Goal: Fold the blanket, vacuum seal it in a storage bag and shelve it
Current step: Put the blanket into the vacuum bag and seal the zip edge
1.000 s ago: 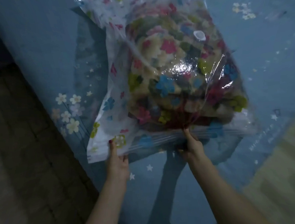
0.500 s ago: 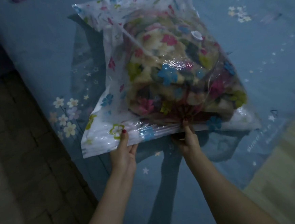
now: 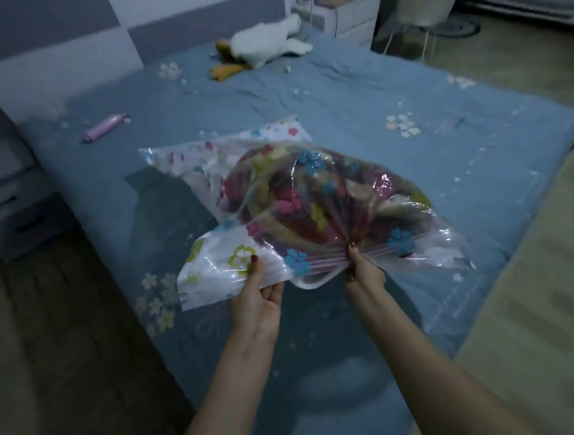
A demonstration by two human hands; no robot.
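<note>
A clear storage bag printed with coloured flowers is held up above the blue bed. Inside it bulges the folded flowered blanket. My left hand pinches the bag's near edge left of centre, thumb on top. My right hand grips the same edge by the zip strip, bunching the plastic into pleats. The bag's far end tilts away toward the bed's middle.
A purple cylinder lies on the bed at the far left. A white plush toy lies near the headboard. A grey drawer unit stands left of the bed; a white chair and drawers stand at the back right.
The view has risen and now takes in the whole bed. The bag has been lifted and tilted flatter, away from me. Both hands keep their hold on the near edge.
</note>
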